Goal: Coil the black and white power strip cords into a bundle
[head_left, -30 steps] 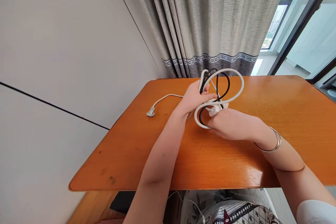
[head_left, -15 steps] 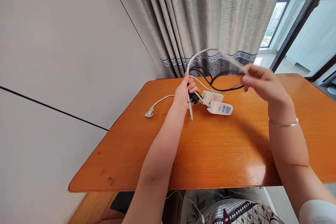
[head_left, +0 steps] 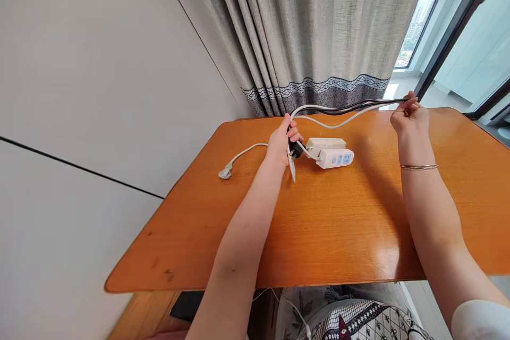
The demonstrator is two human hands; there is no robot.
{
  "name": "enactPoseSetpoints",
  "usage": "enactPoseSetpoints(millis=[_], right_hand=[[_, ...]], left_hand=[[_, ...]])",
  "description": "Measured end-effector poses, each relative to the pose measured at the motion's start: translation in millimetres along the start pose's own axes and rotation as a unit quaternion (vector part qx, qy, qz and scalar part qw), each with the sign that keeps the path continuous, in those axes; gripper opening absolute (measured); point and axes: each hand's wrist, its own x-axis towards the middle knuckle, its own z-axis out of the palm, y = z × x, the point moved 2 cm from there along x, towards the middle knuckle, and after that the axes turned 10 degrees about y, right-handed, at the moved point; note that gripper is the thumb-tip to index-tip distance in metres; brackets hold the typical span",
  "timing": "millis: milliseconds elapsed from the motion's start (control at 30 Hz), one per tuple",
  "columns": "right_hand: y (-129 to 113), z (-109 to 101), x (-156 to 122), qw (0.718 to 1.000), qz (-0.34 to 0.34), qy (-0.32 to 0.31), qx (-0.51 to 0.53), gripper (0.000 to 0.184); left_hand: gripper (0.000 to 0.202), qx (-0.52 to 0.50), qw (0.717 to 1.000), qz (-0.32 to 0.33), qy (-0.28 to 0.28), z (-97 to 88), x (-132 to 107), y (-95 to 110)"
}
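Note:
My left hand [head_left: 282,141] is closed round a bundle of white and black cables above the table's far half. A black plug [head_left: 295,149] pokes out below its fingers. Off to the right, my right hand [head_left: 410,112] pinches the other end of the loops, so the black cable [head_left: 350,108] and the white cable [head_left: 332,126] stretch between both hands, one white strand sagging. Just right of my left hand, a white power strip [head_left: 336,159] with blue-marked sockets lies against a second white power strip [head_left: 325,143]. A white plug [head_left: 226,171] rests on the left, its cord running to my left hand.
The orange-brown wooden table [head_left: 338,234] has rounded corners. Behind it hangs a grey curtain [head_left: 319,26]; a pale wall panel [head_left: 79,90] stands along the left. A thin white cord [head_left: 292,305] hangs by my lap below the near edge.
My right hand has moved right and slightly up, drawing the black and white cables out from an arched loop into a long, nearly straight span. The left hand stays almost in place.

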Motion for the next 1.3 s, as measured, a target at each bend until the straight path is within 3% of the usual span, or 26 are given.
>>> enactPoseSetpoints(millis=[100, 200, 333, 433, 533, 600, 700, 800, 833, 900, 967, 1167, 1233, 1300], right_hand=[[-0.9, -0.7, -5.8, 0.998, -0.014, 0.057, 0.023, 0.029], [5.8, 1.7, -22.8, 0.998, -0.033, 0.053, 0.005, 0.027], [20.0, 10.0, -49.9, 0.988, -0.098, -0.027, -0.116, 0.02], [26.3, 16.2, -66.6, 0.944, -0.132, -0.132, -0.272, 0.018], [22.3, 19.3, -87.5, 0.858, -0.204, -0.219, -0.417, 0.02], [15.7, 21.4, -109.4, 0.768, -0.284, -0.271, -0.506, 0.026], [7.7, 25.5, -152.6, 0.573, -0.4, -0.337, -0.631, 0.032], [8.2, 28.0, -193.9, 0.37, -0.432, -0.39, -0.724, 0.037], [10.1, 28.1, -204.9, 0.316, -0.427, -0.406, -0.744, 0.037], [16.1, 27.3, -222.2, 0.239, -0.409, -0.441, -0.762, 0.034], [25.1, 25.0, -234.1, 0.195, -0.394, -0.487, -0.755, 0.03], [61.4, 7.8, -252.4, 0.107, -0.338, -0.649, -0.673, 0.028], [67.8, 2.5, -256.6, 0.104, -0.308, -0.709, -0.626, 0.026], [68.7, -0.2, -259.8, 0.127, -0.263, -0.757, -0.585, 0.027]], left_hand=[[0.046, 0.019, 1.0, -0.001, -0.025, 2.8, -4.3, -1.0], [0.044, 0.016, 0.999, 0.008, -0.035, 6.8, -10.4, -3.1], [0.04, 0.008, 0.997, 0.068, -0.031, 9.9, -16.6, -4.2], [0.038, 0.019, 0.992, 0.12, -0.027, 8.8, -18.5, -1.3], [0.038, 0.032, 0.989, 0.142, -0.028, 7.2, -19.4, 2.4], [0.039, 0.035, 0.988, 0.144, -0.031, 7.0, -20.3, 3.7], [0.04, 0.031, 0.99, 0.133, -0.037, 8.0, -22.1, 3.2], [0.038, 0.011, 0.993, 0.111, -0.047, 8.7, -23.3, 1.5], [0.037, 0.0, 0.993, 0.102, -0.053, 8.7, -23.5, 1.0], [0.036, -0.025, 0.994, 0.082, -0.071, 8.5, -23.4, 0.9], [0.035, -0.046, 0.993, 0.068, -0.089, 7.8, -23.3, 2.0], [0.027, -0.002, 0.989, 0.059, -0.139, 0.6, -28.6, 5.8], [0.027, 0.037, 0.978, 0.063, -0.196, -1.3, -32.9, 5.2], [0.045, 0.086, 0.962, 0.065, -0.25, -2.6, -37.2, 3.5]])
